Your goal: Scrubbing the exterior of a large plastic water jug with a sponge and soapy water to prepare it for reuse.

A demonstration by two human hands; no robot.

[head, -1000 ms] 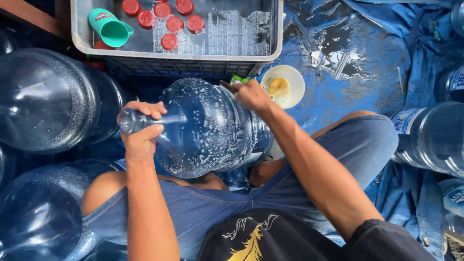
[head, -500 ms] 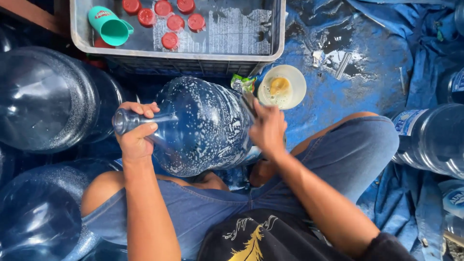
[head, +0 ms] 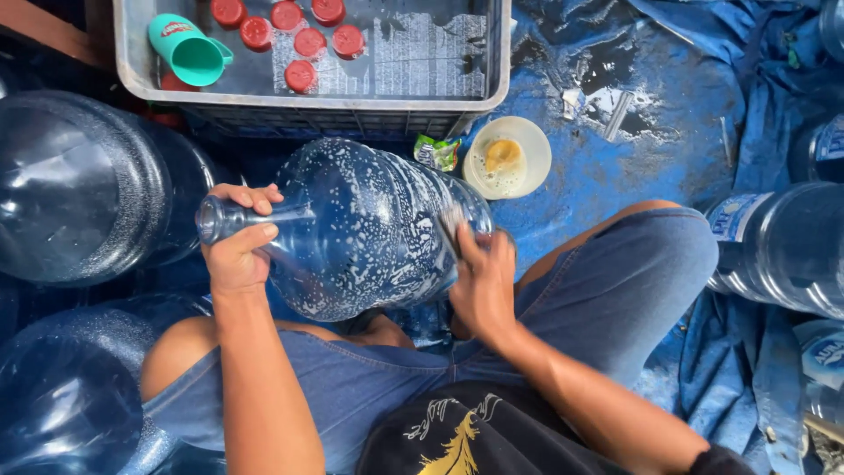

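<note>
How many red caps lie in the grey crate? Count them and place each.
6 red caps in the grey crate: three along the top edge, two below, one lowest beside the teal cup. More may be hidden.

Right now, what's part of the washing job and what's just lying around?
In use:
soapy water jug, on its side across the lap
left hand, grip on the jug's neck
right hand, against the jug's base end

Lying about:
grey crate
red caps
teal cup
white bowl
other jugs

The right hand [head: 482, 286] has slid from the far upper edge of the soapy water jug [head: 369, 229] down its base toward the person's lap, fingers [head: 466, 242] now pressed flat against it.
</note>
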